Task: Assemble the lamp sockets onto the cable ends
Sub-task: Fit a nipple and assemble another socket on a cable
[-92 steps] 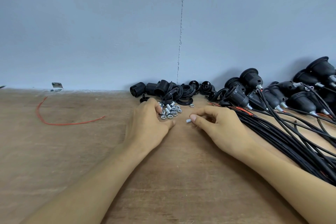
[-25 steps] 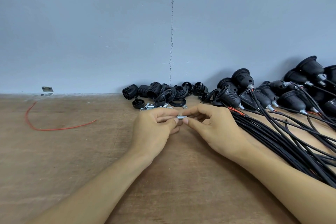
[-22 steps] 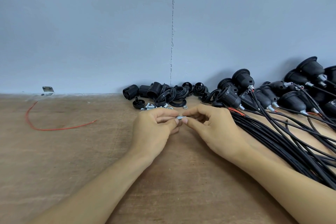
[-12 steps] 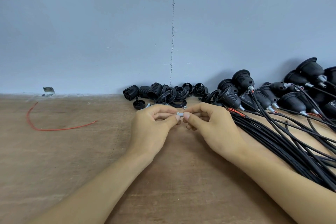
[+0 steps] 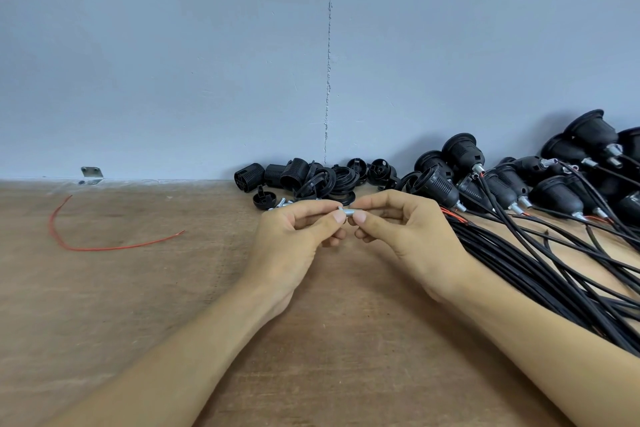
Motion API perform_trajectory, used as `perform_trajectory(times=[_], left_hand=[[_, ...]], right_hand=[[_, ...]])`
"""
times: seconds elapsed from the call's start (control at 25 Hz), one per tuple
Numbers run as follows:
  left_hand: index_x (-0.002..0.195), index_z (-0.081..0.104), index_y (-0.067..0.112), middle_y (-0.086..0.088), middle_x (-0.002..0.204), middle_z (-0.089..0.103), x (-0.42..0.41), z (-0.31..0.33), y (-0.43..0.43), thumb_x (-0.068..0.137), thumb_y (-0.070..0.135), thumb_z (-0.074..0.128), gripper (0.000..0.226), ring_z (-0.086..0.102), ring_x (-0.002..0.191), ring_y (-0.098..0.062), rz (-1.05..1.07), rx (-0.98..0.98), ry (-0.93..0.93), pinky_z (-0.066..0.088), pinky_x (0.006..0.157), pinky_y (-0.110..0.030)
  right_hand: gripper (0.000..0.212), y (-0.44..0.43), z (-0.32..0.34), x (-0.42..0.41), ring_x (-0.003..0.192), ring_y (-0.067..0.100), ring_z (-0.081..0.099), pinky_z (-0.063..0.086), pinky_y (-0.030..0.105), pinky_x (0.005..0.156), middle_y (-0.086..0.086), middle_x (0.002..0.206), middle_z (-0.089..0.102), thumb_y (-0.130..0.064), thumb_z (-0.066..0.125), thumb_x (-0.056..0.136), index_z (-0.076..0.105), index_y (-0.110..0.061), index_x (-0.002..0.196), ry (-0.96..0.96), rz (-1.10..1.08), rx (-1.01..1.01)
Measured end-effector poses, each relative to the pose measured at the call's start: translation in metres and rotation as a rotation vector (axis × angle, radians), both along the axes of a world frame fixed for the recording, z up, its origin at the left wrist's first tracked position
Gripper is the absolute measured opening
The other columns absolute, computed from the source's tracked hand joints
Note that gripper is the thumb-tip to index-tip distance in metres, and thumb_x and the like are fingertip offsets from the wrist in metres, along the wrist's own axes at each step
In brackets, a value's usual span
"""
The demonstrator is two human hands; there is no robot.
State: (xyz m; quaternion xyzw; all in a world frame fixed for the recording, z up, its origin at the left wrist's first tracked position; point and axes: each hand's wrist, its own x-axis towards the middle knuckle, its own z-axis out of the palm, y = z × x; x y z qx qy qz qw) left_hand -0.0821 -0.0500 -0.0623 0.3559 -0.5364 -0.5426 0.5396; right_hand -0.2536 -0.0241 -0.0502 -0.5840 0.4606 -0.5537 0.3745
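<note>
One metal bracket [image 5: 91,175] at far left, at the junction of table [image 5: 138,322] and wall [image 5: 173,62]. Just right of it and nearer: one red wire [image 5: 104,248], loose, curved, flat on the wood, well apart from everything else.

Further right, against the wall at centre: heap of loose black socket parts [image 5: 311,178], ribbed bodies, rings and caps, lying on their sides and across one another. At the front of the heap, just behind the left knuckles: a few small silver screws [image 5: 281,202], mostly hidden by the hand.

Next, left hand [image 5: 294,243] in front of the heap, fingers curled, thumb and forefinger pinching the left end of a short silver tube [image 5: 348,211]. Tube level, crosswise to the view, clear of the table. Possibly two pieces joined end to end; too small to tell.

Opposite, right hand [image 5: 412,236] in mirror posture, thumb and forefinger pinching the right end of the same tube, remaining fingers curled beneath.

Right of the hands: row of assembled sockets [image 5: 441,188] along the wall up to the right edge, each on a cable end, with a silver fitting [image 5: 479,168] at the neck. Red strands [image 5: 450,213] showing just below the nearest socket.

From the sockets toward the near right: bundle of black cables [image 5: 554,288], flat on the table, beside the right forearm, cut off by the right edge.
</note>
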Motion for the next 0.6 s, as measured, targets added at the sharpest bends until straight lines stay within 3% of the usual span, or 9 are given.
perform_trajectory(times=[0.16, 0.32, 0.6], left_hand=[[0.1, 0.079, 0.014, -0.009, 0.088, 0.079, 0.0013, -0.0008, -0.0003, 0.086, 0.006, 0.077, 0.016, 0.075, 0.078, -0.014, -0.018, 0.009, 0.01, 0.055, 0.07, -0.017], [0.1, 0.08, 0.019, -0.003, 0.092, 0.08, 0.0012, -0.0007, 0.0008, 0.086, 0.007, 0.078, 0.018, 0.076, 0.084, -0.013, -0.004, -0.043, -0.048, 0.056, 0.075, -0.016], [0.099, 0.081, 0.013, -0.009, 0.087, 0.079, 0.0003, -0.0011, 0.0014, 0.087, 0.01, 0.078, 0.013, 0.074, 0.077, -0.015, 0.0, -0.016, -0.036, 0.056, 0.07, -0.02]], right_hand=[[0.011, 0.0014, 0.0011, 0.001, 0.071, 0.013, 0.069, 0.057, 0.023, 0.072, 0.009, 0.086, 0.076, -0.009, 0.073, 0.088, 0.075, -0.01, 0.099, 0.034, -0.006, -0.014], [0.005, 0.002, -0.0001, 0.0008, 0.064, 0.01, 0.063, 0.053, 0.022, 0.063, 0.004, 0.078, 0.074, -0.018, 0.071, 0.091, 0.075, -0.016, 0.094, 0.09, -0.041, -0.02], [0.007, 0.0035, 0.0022, 0.0009, 0.069, 0.011, 0.066, 0.053, 0.021, 0.068, 0.006, 0.083, 0.075, -0.011, 0.073, 0.089, 0.074, -0.012, 0.096, 0.089, -0.041, -0.064]])
